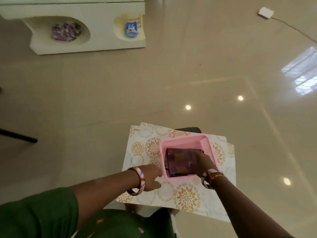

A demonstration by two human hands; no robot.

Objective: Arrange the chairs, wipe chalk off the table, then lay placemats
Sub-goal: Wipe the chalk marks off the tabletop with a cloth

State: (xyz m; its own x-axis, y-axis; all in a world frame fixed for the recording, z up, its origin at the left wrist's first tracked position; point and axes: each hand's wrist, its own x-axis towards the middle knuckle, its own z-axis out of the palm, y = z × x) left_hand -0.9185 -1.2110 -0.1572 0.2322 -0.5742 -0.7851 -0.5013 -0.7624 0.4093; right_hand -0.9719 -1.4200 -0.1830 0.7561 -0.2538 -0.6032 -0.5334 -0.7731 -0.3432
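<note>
A stack of floral placemats [185,194] lies on a dark seat [190,129] right in front of me. A pink plastic basket [180,142] stands on the placemats, and a folded purple patterned cloth [178,162] lies inside it. My right hand [203,163] reaches into the basket. Its fingers go down along the cloth's right edge and its thumb lies on top, so it grips the cloth. My left hand [151,176] lies on the placemats with fingers stretched out, touching the basket's left wall.
Glossy beige floor tiles surround the seat. A white table base [96,43] with two niches stands at the far left, a purple bundle [65,31] and a blue packet [131,30] in them. A dark leg [18,136] crosses the left edge. A white device with a cable [265,12] lies far right.
</note>
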